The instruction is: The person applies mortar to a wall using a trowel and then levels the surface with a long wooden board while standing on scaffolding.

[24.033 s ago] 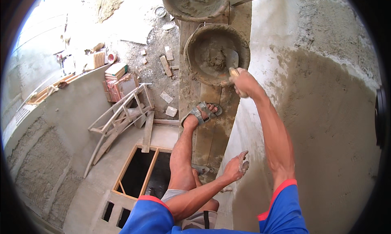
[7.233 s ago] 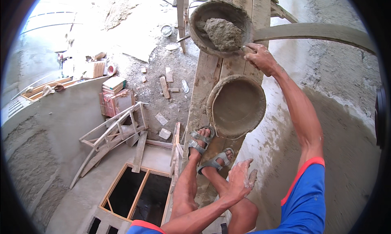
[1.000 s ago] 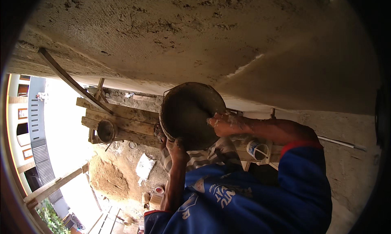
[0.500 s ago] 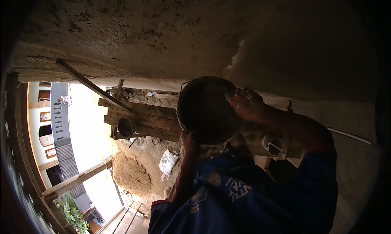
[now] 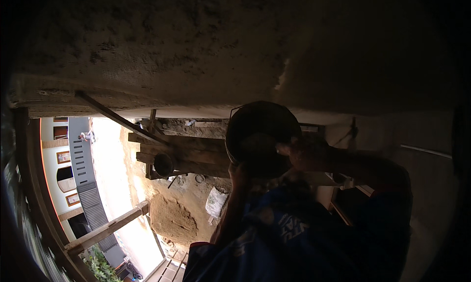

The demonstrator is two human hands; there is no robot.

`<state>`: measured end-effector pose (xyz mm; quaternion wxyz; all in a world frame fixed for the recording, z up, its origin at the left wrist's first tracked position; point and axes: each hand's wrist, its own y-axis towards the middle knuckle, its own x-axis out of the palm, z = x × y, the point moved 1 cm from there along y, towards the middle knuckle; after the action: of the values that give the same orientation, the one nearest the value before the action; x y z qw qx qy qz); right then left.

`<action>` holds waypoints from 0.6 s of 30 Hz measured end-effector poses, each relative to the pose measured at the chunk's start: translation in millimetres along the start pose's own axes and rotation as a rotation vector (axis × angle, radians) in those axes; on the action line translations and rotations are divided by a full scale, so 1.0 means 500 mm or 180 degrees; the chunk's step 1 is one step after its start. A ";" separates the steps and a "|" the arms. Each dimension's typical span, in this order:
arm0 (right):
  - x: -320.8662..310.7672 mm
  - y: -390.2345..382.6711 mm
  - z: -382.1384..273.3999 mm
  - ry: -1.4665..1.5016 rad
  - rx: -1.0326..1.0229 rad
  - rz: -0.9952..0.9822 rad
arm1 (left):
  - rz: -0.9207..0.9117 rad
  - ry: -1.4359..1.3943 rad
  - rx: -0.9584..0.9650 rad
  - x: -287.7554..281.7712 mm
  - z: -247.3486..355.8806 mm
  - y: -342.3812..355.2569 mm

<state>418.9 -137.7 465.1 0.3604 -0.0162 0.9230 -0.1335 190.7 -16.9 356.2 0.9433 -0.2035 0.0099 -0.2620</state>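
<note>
A dark round bucket (image 5: 250,117) with a thin wire handle is held up before me, its mouth facing me. The inside is in deep shadow, with a slightly paler patch low down that I cannot make out. My left hand (image 5: 239,175) grips the bucket at its lower left edge. Over the right side of the mouth reaches my right hand (image 5: 309,155), fingers curled and pointing inward. Whatever those fingers may hold is lost in the dark.
Wooden planks (image 5: 196,150) form a platform beyond the bucket, with a second bucket (image 5: 163,164) on them. Rough plastered wall (image 5: 171,51) fills the top. Below left are a sand heap (image 5: 171,218), a white sack (image 5: 216,202) and a timber beam (image 5: 108,228). A distant person (image 5: 87,136) is outside.
My right hand has moved from the upper right rim down over the bucket's mouth. The left keeps its hold. The whole view has shifted a little and grown darker.
</note>
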 end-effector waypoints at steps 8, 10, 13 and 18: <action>0.040 0.079 0.082 0.0604 0.0561 0.1470 | -0.0385 0.0521 0.0549 -0.034 0.002 0.034; 0.067 0.069 0.095 0.1003 0.0421 0.0712 | -0.0364 0.0779 0.1034 -0.018 0.002 0.034; 0.082 0.034 0.079 0.1200 0.0272 -0.0192 | -0.0213 0.1176 0.1337 -0.014 -0.009 0.017; 0.037 -0.022 0.029 0.0422 0.0158 -0.0730 | 0.0331 -0.0469 -0.0281 0.060 -0.007 -0.032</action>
<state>414.2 -153.9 445.5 0.2814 -0.1038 0.9333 -0.1974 208.2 -45.4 361.8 0.9439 -0.2628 -0.0375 -0.1963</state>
